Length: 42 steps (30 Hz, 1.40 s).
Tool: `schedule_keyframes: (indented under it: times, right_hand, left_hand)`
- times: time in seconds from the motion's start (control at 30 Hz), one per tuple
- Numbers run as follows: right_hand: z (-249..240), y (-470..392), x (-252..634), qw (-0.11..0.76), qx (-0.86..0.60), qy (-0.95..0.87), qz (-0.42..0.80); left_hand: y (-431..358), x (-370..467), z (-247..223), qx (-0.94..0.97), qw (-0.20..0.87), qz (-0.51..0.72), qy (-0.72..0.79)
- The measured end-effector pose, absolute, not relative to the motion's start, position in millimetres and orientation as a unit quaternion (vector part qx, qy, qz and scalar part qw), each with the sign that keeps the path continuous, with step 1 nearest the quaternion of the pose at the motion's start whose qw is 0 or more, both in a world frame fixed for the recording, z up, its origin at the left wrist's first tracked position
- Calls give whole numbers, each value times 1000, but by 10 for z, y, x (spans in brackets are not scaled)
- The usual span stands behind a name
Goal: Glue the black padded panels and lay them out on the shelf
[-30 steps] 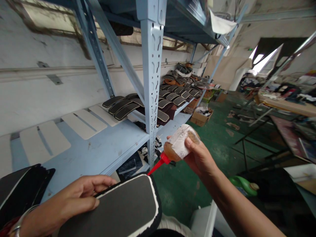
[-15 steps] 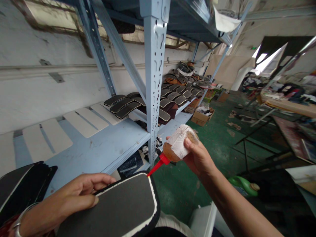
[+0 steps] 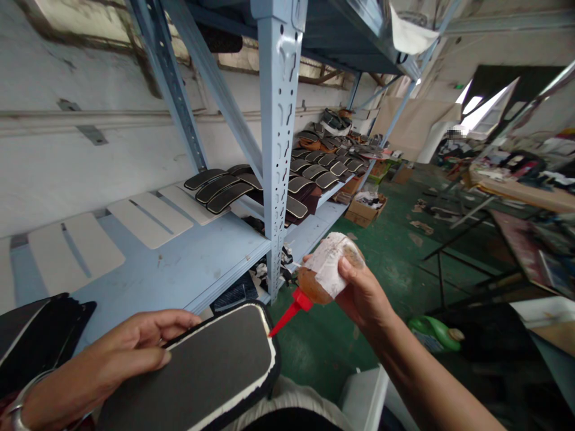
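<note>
My left hand [image 3: 135,347] grips the upper left edge of a dark padded panel [image 3: 206,365], thumb on its grey face and fingers at the far edge. A whitish band runs along the panel's rim. In my right hand [image 3: 359,290] is a glue bottle [image 3: 326,269] wrapped in dirty white material, tilted downward, with amber liquid inside. Its red nozzle [image 3: 287,314] touches the whitish band near the panel's right corner. My right thumb lies on the bottle's side; most of the other fingers are hidden behind it.
A blue metal shelf [image 3: 166,263] bears pale flat strips [image 3: 150,221] and several finished-looking dark panels [image 3: 229,196]. Its upright post [image 3: 281,131] stands ahead. More dark panels [image 3: 22,329] lie at the lower left. A green bottle [image 3: 433,332] and a cardboard box [image 3: 366,211] are to the right.
The red nozzle tip has moved down along the panel's band, round the right corner. The view has shifted slightly. Both hands keep their holds.
</note>
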State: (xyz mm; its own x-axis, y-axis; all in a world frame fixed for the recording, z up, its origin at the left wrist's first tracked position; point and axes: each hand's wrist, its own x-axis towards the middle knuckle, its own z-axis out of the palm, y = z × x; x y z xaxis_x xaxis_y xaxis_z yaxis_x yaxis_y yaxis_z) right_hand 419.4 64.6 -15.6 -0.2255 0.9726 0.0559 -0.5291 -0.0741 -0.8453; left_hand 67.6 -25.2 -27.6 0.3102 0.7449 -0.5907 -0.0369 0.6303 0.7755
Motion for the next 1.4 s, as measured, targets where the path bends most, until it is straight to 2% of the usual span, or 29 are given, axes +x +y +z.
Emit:
schedule_keyframes:
  times: [0.33, 0.73, 1.13, 1.4]
  right_hand:
    - [-162, 574, 4224, 561, -292, -367, 682]
    - [-265, 704, 4141, 657, -341, -232, 631]
    - [-370, 677, 4092, 663, -324, -259, 624]
    - [-442, 580, 4055, 649, -361, -263, 615]
  left_hand:
    - [-234, 762, -195, 306, 752, 302, 500]
    - [-301, 980, -403, 251, 767, 377, 455]
    - [-270, 1097, -361, 235, 749, 397, 476]
    - [-227, 1167, -307, 233, 722, 414, 502]
